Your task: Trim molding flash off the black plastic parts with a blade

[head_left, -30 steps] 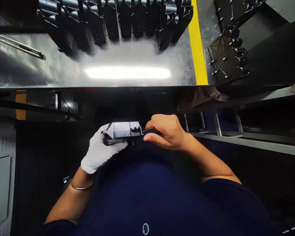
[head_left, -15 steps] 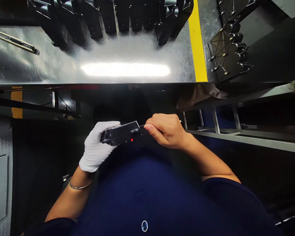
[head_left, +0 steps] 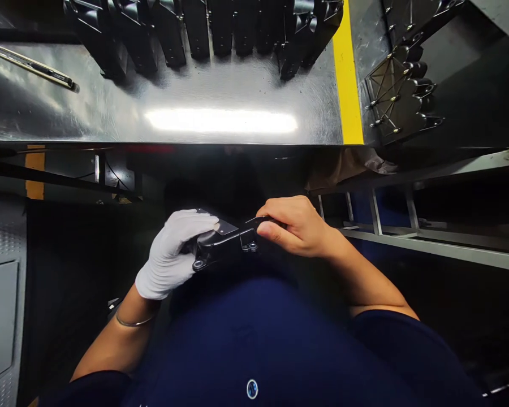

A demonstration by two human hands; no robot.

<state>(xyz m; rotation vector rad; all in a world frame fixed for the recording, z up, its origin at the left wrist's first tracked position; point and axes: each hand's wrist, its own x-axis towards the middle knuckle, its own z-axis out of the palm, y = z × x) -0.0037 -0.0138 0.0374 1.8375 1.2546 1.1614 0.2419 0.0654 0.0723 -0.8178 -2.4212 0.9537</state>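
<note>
My left hand (head_left: 173, 249), in a white glove, is closed round the left end of a black moulded plastic part (head_left: 223, 242). The part shows a flat upper face, a curved side and small round mounting lugs along its lower edge. My bare right hand (head_left: 294, 226) has its thumb and fingers closed at the part's right end. Whether a thin tool is also inside that fist, I cannot tell. Both hands are in front of my dark blue shirt, below the bench edge.
Several similar black parts (head_left: 223, 28) stand in a row on the metal bench (head_left: 110, 121). A thin metal rod-like object (head_left: 29, 66) lies at its left. Right of the yellow strip (head_left: 348, 85) are ribbed black parts (head_left: 392, 99). A metal frame (head_left: 428, 249) stands at right.
The black part has been turned, so its lugged side now shows. My right hand, which held a thin tool against the part's end, is now at the part itself; the tool is no longer visible.
</note>
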